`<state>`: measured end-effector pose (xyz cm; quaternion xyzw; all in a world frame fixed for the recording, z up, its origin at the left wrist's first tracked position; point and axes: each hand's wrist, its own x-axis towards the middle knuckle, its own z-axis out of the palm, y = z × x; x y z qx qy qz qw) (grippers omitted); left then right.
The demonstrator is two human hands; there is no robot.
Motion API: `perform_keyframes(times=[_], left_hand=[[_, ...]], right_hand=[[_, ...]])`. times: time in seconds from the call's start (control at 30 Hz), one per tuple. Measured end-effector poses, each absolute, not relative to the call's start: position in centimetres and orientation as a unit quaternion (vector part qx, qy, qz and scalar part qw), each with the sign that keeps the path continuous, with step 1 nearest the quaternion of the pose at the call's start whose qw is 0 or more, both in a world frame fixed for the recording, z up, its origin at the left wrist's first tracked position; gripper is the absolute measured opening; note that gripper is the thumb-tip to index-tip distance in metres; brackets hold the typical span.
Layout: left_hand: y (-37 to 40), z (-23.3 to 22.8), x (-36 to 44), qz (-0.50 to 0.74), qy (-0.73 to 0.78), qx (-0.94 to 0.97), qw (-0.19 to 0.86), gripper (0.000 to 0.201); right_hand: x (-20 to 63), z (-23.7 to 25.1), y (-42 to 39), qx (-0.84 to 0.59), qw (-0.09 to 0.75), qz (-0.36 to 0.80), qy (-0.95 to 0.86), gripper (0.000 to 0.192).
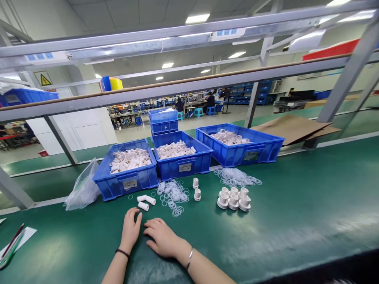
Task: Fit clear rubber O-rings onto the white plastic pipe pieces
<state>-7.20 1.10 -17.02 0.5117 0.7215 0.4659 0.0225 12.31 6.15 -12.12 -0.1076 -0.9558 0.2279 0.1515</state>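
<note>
My left hand (131,230) rests on the green table just in front of several short white plastic tubes (143,206), its thumb apart from its fingers and nothing visible in it. To its right, my right hand (161,236) lies palm down with fingers loosely spread, holding nothing. Beyond the hands is a loose heap of clear thin rings (174,193). Two small white fittings (197,194) stand upright beside that heap. Further right, several wider white flanged fittings (233,198) stand grouped in rows, with a second pile of clear rings (237,176) behind them.
Three blue bins of white parts, left (127,185), middle (185,167) and right (251,156), line the table's back. A clear plastic bag (84,189) lies left of them. Cardboard sheets (291,128) lie at back right; a pencil (12,240) and green cutter (12,250) lie far left.
</note>
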Motion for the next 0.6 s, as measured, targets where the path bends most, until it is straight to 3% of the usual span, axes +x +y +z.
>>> perform_keyframes(times=[0.6], left_hand=[[1.36, -17.21, -7.02, 0.458, 0.726, 0.512, 0.029, 0.030]], right_hand=[[12.62, -12.00, 6.37, -0.112, 0.154, 0.271, -0.944, 0.032]])
